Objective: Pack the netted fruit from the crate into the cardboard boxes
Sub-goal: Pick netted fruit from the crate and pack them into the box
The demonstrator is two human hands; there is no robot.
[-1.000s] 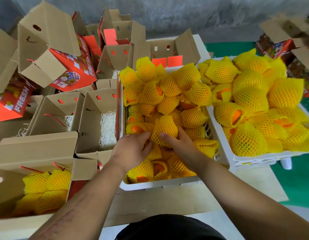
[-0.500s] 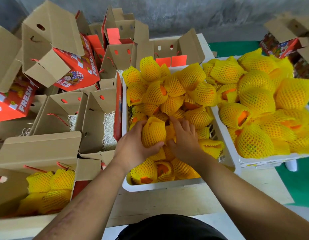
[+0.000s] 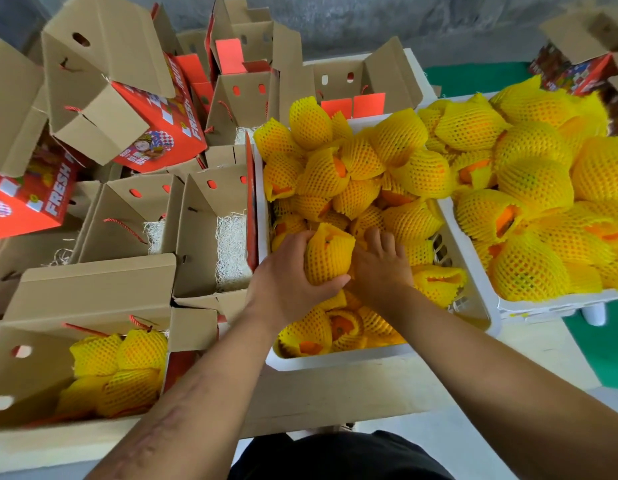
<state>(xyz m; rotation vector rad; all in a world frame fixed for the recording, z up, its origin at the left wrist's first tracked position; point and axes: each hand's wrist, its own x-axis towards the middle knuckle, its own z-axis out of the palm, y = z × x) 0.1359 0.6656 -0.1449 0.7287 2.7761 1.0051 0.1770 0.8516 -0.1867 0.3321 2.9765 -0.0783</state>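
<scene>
A white crate [image 3: 338, 360] in front of me is heaped with oranges in yellow foam netting. My left hand [image 3: 286, 282] grips one netted fruit [image 3: 330, 256] just above the heap, fingers and thumb curled round it. My right hand [image 3: 380, 263] reaches down into the heap right beside that fruit; its fingertips are buried among the nets, so what they hold is hidden. An open cardboard box [image 3: 193, 237] with white shredded paper stands left of the crate. A nearer box [image 3: 89, 292] at lower left holds several netted fruit [image 3: 120, 368].
A second white crate [image 3: 550, 304] piled with netted fruit sits to the right. Many open cardboard boxes with red printed sides [image 3: 155, 140] crowd the back and left. The crates rest on a pale wooden table [image 3: 335, 389]. Green flooring [image 3: 609, 348] lies at right.
My left hand has closed round one netted fruit and lifted it slightly from the heap. My right hand has let go of that fruit and pushed deeper into the crate beside it.
</scene>
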